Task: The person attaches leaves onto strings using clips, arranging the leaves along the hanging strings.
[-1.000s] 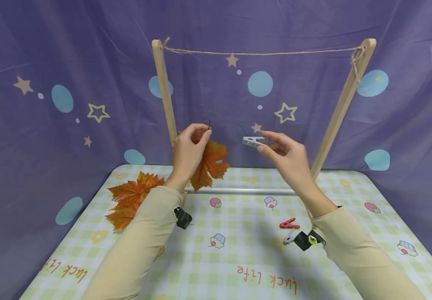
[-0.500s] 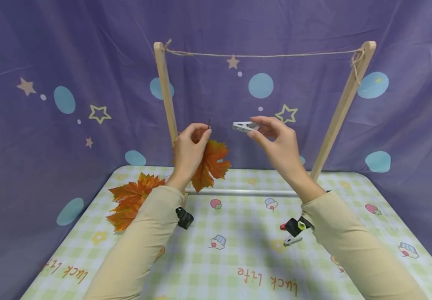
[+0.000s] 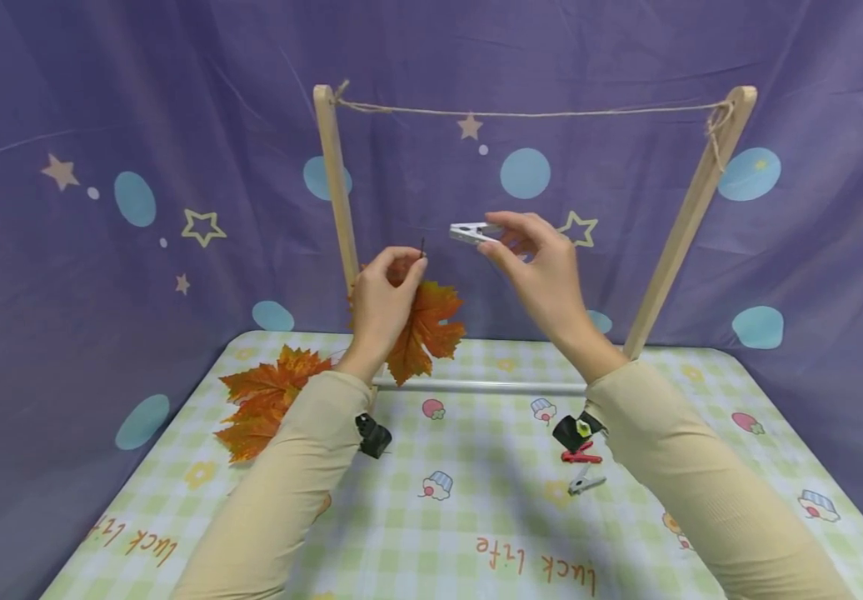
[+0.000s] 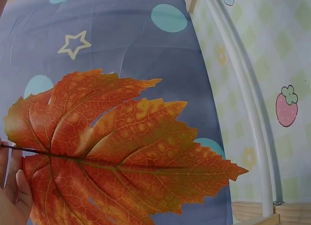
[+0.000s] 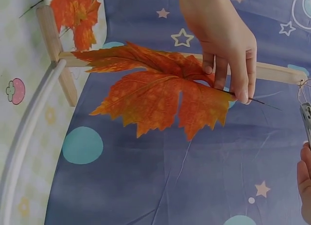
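Note:
My left hand (image 3: 386, 296) pinches the thin dark stem of an orange-red maple leaf (image 3: 427, 332) between thumb and fingertips. The leaf hangs below the fingers, and its full veined blade (image 4: 121, 157) fills the left wrist view. A bit of stem pokes out past the fingertips. My right hand (image 3: 540, 262) pinches a white clothespin (image 3: 471, 232) by its handles, its nose toward the left. The clothespin is up and to the right of the stem, apart from it. In the right wrist view the clothespin (image 5: 306, 119) shows only at the edge.
A twine line (image 3: 529, 113) runs between two wooden posts (image 3: 690, 218) behind the hands. A white rod (image 3: 487, 387) joins them low down. More maple leaves (image 3: 262, 408) lie on the table at left. A red clothespin (image 3: 581, 455) and a grey clothespin (image 3: 586, 482) lie under the right wrist.
My right hand has moved left and upward with the white clothespin, closer to the leaf's stem. My left hand and the maple leaf have stayed nearly still.

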`<action>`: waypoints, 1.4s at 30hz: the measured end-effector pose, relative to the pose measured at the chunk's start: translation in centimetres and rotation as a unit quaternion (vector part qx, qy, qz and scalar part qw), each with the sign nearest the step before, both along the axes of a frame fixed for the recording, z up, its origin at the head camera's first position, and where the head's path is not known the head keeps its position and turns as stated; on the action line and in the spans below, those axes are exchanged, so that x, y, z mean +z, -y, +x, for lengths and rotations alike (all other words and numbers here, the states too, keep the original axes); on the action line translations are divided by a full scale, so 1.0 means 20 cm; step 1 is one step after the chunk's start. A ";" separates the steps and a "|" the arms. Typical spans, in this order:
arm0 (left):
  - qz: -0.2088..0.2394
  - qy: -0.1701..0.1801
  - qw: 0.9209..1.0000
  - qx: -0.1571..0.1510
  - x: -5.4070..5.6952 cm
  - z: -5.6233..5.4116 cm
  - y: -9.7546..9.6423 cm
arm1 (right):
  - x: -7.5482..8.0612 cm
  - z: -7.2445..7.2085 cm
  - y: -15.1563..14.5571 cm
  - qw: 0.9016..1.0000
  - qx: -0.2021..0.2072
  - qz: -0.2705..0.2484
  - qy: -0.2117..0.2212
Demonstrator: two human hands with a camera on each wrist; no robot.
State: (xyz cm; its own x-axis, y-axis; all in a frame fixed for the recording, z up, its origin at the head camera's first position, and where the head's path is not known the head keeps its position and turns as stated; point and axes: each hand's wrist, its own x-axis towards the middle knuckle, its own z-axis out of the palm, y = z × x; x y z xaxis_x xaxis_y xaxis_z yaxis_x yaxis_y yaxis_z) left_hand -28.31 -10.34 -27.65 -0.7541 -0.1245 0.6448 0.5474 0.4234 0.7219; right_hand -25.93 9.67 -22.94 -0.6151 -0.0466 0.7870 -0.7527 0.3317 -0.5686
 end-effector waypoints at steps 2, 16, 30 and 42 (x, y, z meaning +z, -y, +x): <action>-0.002 0.001 1.000 0.001 0.00 0.00 0.00 | 0.02 -0.01 0.01 1.000 -0.008 0.002 -0.006; -0.008 0.005 1.000 -0.012 0.01 0.01 -0.02 | 0.18 -0.06 0.07 0.998 -0.039 0.032 -0.025; -0.011 0.005 1.000 -0.015 0.02 0.01 -0.02 | 0.38 -0.11 0.13 0.990 -0.060 0.057 -0.115; -0.014 0.014 1.000 -0.007 0.02 0.01 0.01 | 0.48 -0.19 0.14 0.973 -0.099 0.069 -0.195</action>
State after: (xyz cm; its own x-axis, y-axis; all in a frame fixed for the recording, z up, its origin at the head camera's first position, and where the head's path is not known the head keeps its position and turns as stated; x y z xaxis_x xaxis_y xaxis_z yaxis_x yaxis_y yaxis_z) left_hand -28.02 -10.48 -27.30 -0.7730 -0.0959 0.6271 0.5339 0.4354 0.7248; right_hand -29.68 6.87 -13.30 -0.2787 -0.0785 0.9572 -0.8156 0.5457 -0.1927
